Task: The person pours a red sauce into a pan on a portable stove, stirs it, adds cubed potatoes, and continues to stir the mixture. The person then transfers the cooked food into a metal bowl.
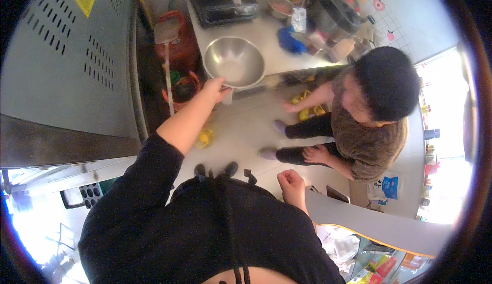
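My left hand [217, 90] reaches forward and grips the near rim of a wide stainless steel bowl [251, 59]. The bowl is tilted towards me, over the near end of a light countertop [265, 59]; whether it touches the surface I cannot tell. Its inside is shiny, with a pale bottom. Just under the rim, beside my fingers, a pale piece [227, 97] shows, too blurred to name. Close to my body on the right, my right hand [291, 184] is curled into a loose fist, and nothing shows in it.
A person [369, 142] in a brown top stands at the right, one hand extended. A black gas stove [223, 5] and a blue bag [291, 41] are on the countertop. Left stand a red gas cylinder [175, 49] and a grey vented cabinet [69, 65]. A yellow bottle [203, 138] is on the floor.
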A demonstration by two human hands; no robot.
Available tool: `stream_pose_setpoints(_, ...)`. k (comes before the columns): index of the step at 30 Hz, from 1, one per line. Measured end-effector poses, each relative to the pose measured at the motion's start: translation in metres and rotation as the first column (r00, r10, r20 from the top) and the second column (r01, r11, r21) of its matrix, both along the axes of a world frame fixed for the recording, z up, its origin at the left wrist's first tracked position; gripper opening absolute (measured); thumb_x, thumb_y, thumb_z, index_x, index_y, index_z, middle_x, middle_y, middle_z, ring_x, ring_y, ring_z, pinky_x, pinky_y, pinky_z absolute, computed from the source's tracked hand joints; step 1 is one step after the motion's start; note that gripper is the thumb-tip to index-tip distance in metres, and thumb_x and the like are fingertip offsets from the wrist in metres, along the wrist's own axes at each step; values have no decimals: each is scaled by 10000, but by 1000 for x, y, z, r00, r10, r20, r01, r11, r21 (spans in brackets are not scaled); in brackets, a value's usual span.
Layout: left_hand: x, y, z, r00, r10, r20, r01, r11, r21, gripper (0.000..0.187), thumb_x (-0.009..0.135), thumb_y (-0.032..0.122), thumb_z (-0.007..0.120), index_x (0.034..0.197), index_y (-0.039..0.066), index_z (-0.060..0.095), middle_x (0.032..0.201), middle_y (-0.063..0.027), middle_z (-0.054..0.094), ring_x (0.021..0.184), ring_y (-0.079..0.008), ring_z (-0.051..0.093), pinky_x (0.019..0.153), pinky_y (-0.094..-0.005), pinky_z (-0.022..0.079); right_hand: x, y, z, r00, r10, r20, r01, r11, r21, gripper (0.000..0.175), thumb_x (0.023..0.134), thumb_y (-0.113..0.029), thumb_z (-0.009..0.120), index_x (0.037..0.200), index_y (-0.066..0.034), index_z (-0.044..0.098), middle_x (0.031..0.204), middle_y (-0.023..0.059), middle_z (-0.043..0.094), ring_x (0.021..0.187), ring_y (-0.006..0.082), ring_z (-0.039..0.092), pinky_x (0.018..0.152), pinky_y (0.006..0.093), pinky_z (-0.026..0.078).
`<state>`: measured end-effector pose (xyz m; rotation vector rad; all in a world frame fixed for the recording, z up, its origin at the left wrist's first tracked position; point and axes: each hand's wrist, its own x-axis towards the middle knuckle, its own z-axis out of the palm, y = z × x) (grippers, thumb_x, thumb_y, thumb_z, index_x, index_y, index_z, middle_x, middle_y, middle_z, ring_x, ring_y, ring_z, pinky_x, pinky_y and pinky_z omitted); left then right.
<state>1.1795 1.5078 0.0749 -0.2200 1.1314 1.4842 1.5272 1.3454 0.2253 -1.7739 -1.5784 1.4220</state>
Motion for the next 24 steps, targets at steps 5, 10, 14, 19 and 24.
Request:
stream_pose_setpoints(5,21,60,-16,997,26,73,-34,993,112,299,874,139,530,1135,16,451,1128,-149,511,1014,-279,529,855,-433,503,22,29,-11,1000,-29,-8,29,1000,-7,144,801,-130,618,785,4,567,676,-11,546,624,49,461,569,199,388)
stream_pose_setpoints(10,29,100,-13,995,-2,95,-14,985,172,363,864,187,559,1170,35,436,1161,-147,491,1024,-273,521,872,-436,489,-4,94,-17,989,139,-46,-132,983,123,114,790,-121,618,767,-21,569,643,-26,527,597,41,452,543,198,376)
stream_pose_setpoints(14,22,111,6,994,-103,26,105,987,-125,493,839,363,564,1199,56,426,1180,-120,489,1045,-270,511,852,-431,470,-45,166,-7,960,281,3,-266,906,328,125,783,-130,624,786,-19,567,627,12,542,578,72,482,535,228,407)
stream_pose_setpoints(19,-34,106,39,932,72,-354,-116,988,-103,509,841,501,459,1064,45,494,1017,-111,564,869,-231,547,778,-392,421,-115,317,36,931,317,180,-354,668,655,91,781,-100,608,827,-32,569,638,61,554,574,126,525,546,254,432)
stream_pose_setpoints(24,-111,156,80,987,12,158,-79,904,419,532,874,493,390,1090,17,490,986,-125,573,934,-263,550,789,-433,442,-230,512,70,807,185,561,-589,166,791,267,724,-124,623,967,-42,547,872,116,538,802,269,538,724,368,447)
